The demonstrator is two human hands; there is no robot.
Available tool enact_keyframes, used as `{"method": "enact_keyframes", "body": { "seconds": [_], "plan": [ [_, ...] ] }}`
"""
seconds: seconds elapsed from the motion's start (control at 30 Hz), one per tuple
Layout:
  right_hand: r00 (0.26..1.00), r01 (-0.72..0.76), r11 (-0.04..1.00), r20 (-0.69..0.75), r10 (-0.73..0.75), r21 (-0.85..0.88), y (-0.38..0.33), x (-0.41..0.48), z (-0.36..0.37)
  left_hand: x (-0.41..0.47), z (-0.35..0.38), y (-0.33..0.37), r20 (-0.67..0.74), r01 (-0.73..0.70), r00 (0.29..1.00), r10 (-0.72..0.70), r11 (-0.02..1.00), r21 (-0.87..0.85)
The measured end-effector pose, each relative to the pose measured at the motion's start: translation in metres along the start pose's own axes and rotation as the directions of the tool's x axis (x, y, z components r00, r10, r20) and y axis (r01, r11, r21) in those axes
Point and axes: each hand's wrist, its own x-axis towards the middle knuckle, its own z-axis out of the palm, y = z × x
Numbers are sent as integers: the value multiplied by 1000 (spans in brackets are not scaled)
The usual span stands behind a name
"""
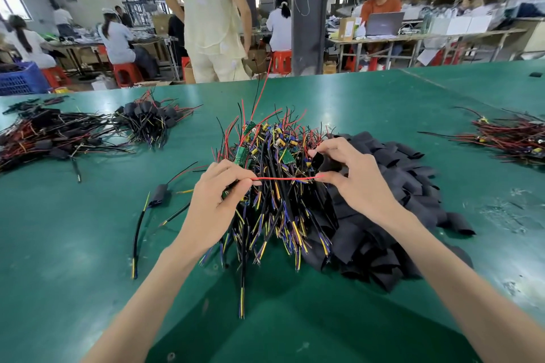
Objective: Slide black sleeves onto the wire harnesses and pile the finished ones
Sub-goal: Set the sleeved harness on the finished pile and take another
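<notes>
An electronics assembly workshop, seen from my green worktable [88, 244]: heaps of wire harnesses [274, 200] cover it, while across the top of the frame capped workers [116, 38] on red stools [126, 72] bend over long benches [413, 36] beneath bare rafters.

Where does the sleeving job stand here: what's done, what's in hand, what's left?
Done: a finished pile at far left, plus a lone sleeved harness beside the left hand. In hand: the left hand pinches a red wire stretched to the right hand, which holds a black sleeve. Left: most of it, judging by the unsleeved pile at centre and the heap of sleeves.
</notes>
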Motion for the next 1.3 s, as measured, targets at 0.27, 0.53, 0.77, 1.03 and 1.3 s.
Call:
{"method": "enact_keyframes", "body": {
  "seconds": [0.27,0.53,0.77,1.03,1.3],
  "plan": [
    [997,68,998,35,-68,17,-2,-1,2,-1,1,0,1,6,1000,-6,999,-37],
    [989,150,989,17,-150,20,-4,-1,0,0,-3,-4,-19,32,999,-30,994,106],
    [988,144,989,47,-146,45,-6,-1,-2,-1,-2,-4,-39,-37,998,54,940,340],
    [905,360,669,68,-420,-650,-11,-5,10,-8,11,7,64,-179,984,168,882,436],
    [867,449,628,141,-478,-636,-17,-13,25,-13,25,20,97,-168,984,146,944,284]
  ]
}}
